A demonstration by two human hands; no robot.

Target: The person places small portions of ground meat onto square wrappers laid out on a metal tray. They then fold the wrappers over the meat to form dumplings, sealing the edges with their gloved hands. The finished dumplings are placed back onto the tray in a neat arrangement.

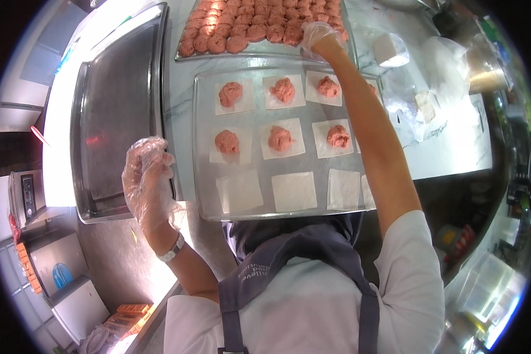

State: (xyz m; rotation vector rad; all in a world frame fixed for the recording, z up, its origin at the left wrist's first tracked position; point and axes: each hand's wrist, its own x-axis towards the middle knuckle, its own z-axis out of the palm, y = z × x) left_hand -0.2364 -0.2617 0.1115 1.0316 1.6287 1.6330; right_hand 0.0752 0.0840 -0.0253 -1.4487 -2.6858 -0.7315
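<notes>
My right hand [317, 36], in a clear plastic glove, reaches far forward and closes on a pink meat ball at the near edge of the far tray [259, 56], which holds several rows of meat balls [242, 29]. My left hand [149, 180], also gloved, hovers with fingers apart at the left rim of the near metal tray [203, 206], holding nothing. On that tray lie several square white wrappers [294, 191]; the two far rows carry a lump of pink filling [280, 138] each, the near row is bare.
A large metal tray [118, 112] lies upside-down to the left. Stacks of wrappers [390, 49] in plastic sit at the right on the marble counter [454, 147]. Steel appliances [26, 197] stand lower left. My apron [289, 265] fills the bottom.
</notes>
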